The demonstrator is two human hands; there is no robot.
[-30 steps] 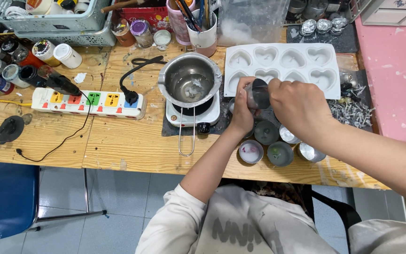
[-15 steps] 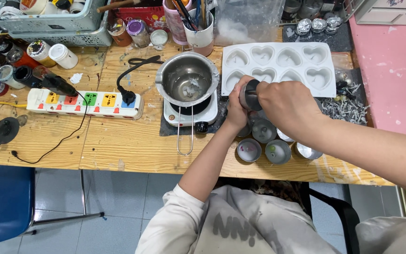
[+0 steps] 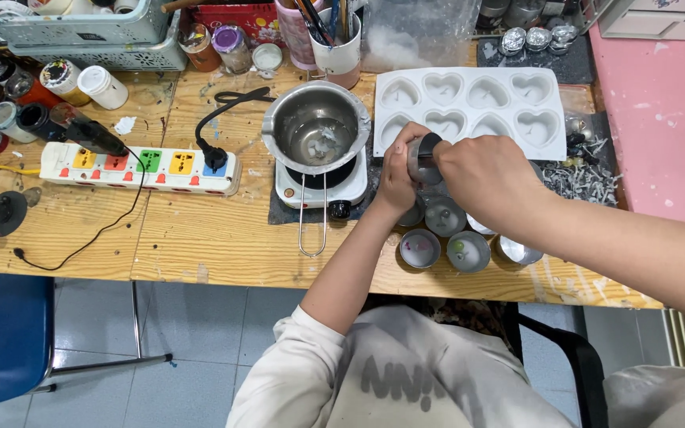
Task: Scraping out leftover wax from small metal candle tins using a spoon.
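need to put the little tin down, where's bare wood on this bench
Bare wood lies along the near edge below the power strip, left of the hot plate and pot handle. A smaller patch sits above the strip, beside the black plug. It is crowded around both hands, the small tins and the heart mould.

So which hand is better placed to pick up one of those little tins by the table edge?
Probably the right hand: it sits just above the tins, while the left hand grips the small cup.
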